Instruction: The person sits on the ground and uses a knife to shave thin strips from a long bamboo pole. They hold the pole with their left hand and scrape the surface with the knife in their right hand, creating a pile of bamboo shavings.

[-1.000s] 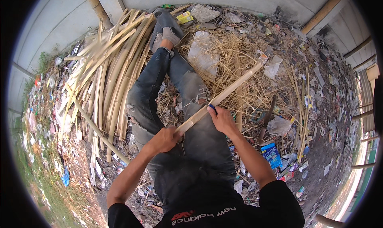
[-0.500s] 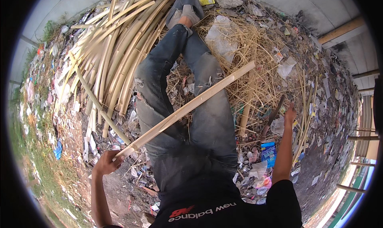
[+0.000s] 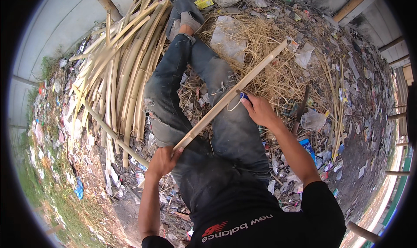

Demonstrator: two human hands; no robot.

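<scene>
A long split bamboo strip [image 3: 213, 113] lies slantwise across my legs, its pale inner face up. My left hand [image 3: 161, 162] is closed round its lower part, near my lap. At the strip's middle my right hand [image 3: 260, 110] grips a small blue-handled knife [image 3: 244, 97]. The knife's short dark blade meets the strip's edge, partly hidden by the fingers. A thin pale curl of bamboo [image 3: 231, 105] loops out beside the blade. The strip's far end hangs free over the straw.
A large pile of split bamboo [image 3: 130, 74] lies to the left of my stretched-out legs. Straw-like shavings [image 3: 269, 74] cover the ground on the right. A dark curved stick [image 3: 302, 107] lies near my right arm. Plastic litter surrounds me, and a pale wall [image 3: 56, 31] stands beyond.
My right hand has come in from the far right to the strip, now with the knife at its edge. My left hand has moved inward and up, bringing the strip along.
</scene>
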